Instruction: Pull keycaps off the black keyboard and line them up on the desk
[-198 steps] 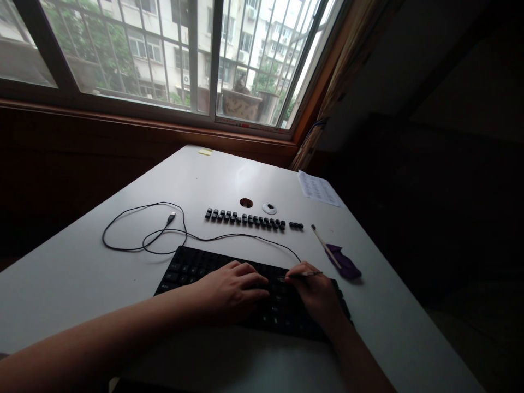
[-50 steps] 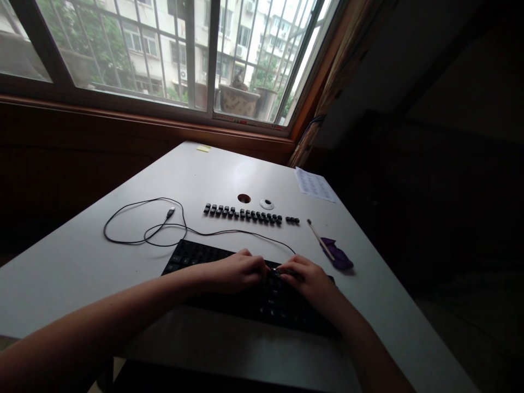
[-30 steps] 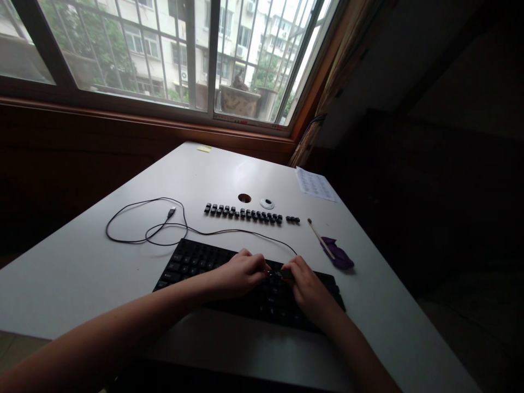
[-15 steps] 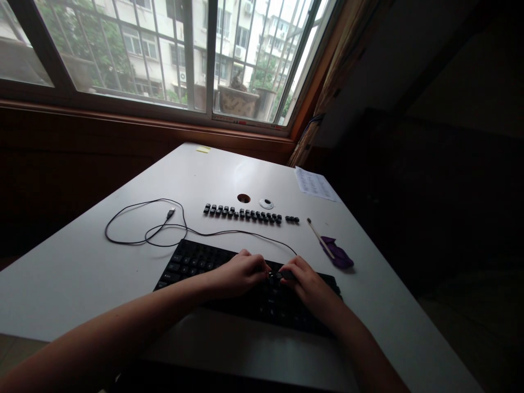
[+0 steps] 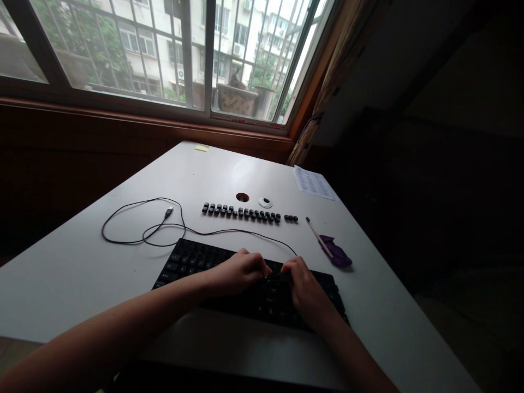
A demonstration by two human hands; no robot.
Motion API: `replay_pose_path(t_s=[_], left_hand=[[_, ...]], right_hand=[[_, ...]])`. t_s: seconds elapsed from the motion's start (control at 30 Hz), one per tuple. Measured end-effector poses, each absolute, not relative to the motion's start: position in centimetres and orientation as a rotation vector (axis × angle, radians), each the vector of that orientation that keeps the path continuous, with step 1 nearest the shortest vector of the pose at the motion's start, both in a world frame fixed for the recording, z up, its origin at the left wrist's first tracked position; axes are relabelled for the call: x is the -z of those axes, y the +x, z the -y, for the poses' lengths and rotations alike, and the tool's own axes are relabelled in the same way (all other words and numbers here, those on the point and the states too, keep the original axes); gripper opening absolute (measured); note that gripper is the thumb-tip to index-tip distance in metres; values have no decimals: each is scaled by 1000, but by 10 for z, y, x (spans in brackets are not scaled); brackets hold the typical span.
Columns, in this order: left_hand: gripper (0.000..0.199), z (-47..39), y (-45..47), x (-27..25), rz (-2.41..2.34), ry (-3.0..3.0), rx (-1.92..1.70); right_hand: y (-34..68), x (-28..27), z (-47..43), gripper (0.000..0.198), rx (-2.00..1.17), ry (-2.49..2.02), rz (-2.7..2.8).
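Observation:
A black keyboard (image 5: pixel 186 266) lies slightly askew on the table, with both my hands over its upper middle part. My left hand (image 5: pixel 245 271) is closed, thumb and forefinger pinched together just above the keys; what they hold, if anything, is too small and dark to make out. Across a narrow gap, my right hand (image 5: pixel 301 279) has its fingers closed on a small black tool (image 5: pixel 280 277) that reaches toward the left fingertips. Its exact shape is lost against the dark keys. Loose black keycaps (image 5: pixel 241 213) stand in two rows beyond the keyboard, with several more (image 5: pixel 291 218) to their right.
A black USB cable (image 5: pixel 123 242) loops on the white table (image 5: pixel 73 278). To the right, a thin brush (image 5: pixel 319 237) rests on a purple cloth (image 5: pixel 340 256). Farther back are a round hole (image 5: pixel 242 197), a white ring-shaped cover (image 5: pixel 265 203) and printed paper (image 5: pixel 314 183).
My right hand has turned more upright, and the black tool has shifted left and now lies more across the gap. The left hand stays nearly in place. The view has shifted slightly.

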State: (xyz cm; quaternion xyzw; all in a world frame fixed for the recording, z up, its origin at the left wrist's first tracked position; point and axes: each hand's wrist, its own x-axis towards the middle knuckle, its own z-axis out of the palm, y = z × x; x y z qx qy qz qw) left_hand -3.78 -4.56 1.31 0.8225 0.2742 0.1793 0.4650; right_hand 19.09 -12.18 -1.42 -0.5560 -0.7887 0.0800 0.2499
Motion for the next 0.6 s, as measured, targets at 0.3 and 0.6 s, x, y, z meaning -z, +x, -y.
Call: replay_pose_path(t_s=[0.3,0.6], left_hand=[[24,50,-38,-14,-704,2026,-485],[34,54,-37,-12,-695,2089,-626]], right_hand=[[196,13,118,40,-316,-1427,2089],[199,14,123,39,-320,-1301,2028]])
